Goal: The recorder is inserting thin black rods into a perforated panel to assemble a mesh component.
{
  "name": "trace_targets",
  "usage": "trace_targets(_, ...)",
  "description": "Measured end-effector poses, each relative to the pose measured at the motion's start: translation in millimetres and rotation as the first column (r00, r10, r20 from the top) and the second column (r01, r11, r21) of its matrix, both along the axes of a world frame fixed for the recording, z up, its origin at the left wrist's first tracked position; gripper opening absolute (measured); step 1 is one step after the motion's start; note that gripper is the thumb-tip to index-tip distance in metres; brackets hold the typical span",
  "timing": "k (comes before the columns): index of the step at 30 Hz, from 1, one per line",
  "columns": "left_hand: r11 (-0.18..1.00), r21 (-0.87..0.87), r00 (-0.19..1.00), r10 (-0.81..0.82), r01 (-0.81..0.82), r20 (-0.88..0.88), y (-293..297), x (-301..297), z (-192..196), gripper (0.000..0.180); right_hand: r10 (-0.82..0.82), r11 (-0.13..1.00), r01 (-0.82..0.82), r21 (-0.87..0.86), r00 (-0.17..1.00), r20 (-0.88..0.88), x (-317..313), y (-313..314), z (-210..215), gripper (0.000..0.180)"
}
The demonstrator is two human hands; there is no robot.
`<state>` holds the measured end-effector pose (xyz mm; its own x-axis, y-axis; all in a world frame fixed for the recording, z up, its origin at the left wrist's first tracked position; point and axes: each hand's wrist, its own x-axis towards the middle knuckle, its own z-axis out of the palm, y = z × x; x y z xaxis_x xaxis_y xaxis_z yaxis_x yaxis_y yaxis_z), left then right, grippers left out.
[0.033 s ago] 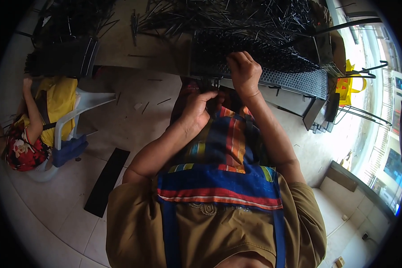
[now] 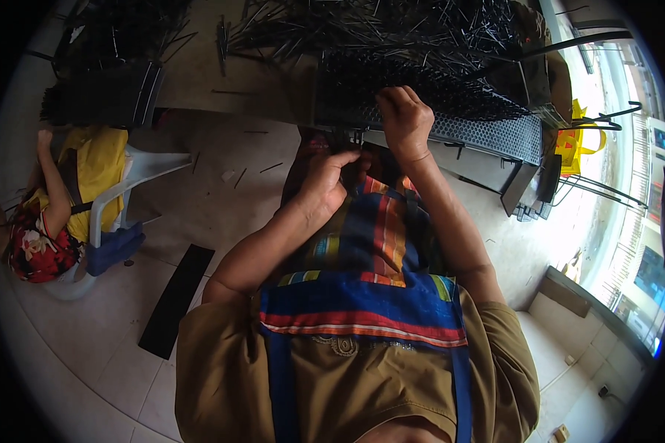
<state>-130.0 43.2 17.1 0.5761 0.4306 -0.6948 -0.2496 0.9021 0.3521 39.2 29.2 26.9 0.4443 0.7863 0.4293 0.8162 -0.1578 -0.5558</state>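
A dark perforated panel (image 2: 488,140) with many small holes stands at the table's front edge, and thin black sticks (image 2: 421,87) bristle from its upper side. My right hand (image 2: 408,122) is over the panel's front part, fingers curled together in a pinch; whatever they hold is too small or dark to make out. Lower and to the left, my left hand (image 2: 326,181) reaches below the panel's front edge, just above my lap. Its thumb and fingers come together at the tips, partly in shadow, and what is between them does not show.
Loose black sticks (image 2: 369,26) are heaped on the table (image 2: 222,85) behind the panel. At left, another person (image 2: 48,240) sits on a pale plastic chair (image 2: 122,177) by a second dark panel (image 2: 107,96). A yellow bag (image 2: 573,144) is at right; a black strip (image 2: 177,303) lies on the floor.
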Motion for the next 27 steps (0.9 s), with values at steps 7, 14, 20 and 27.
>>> trace_targets(7, 1.0, 0.022, 0.999, -0.009, 0.008, 0.049, 0, 1, -2, 0.015, 0.122, 0.989, -0.111, -0.099, 0.987, 0.107, -11, -11, 11, 0.015)
trace_targets(14, 0.999, 0.033, 0.997, 0.015, -0.018, 0.081, -4, 8, 0, 0.026, 0.017, 0.979, -0.169, -0.116, 0.63, -0.777, -16, -35, -4, 0.015)
trace_targets(20, 0.999, 0.024, 0.993, 0.039, -0.042, 0.112, -4, 10, 3, 0.026, -0.053, 0.96, -0.222, -0.17, 0.452, -0.891, -5, -35, 17, 0.01)
trace_targets(27, 0.996, 0.072, 0.998, 0.047, -0.044, -0.043, -7, 10, -3, 0.024, -0.007, 0.999, 0.042, 0.019, 0.553, -0.833, -12, -44, 6, 0.008)
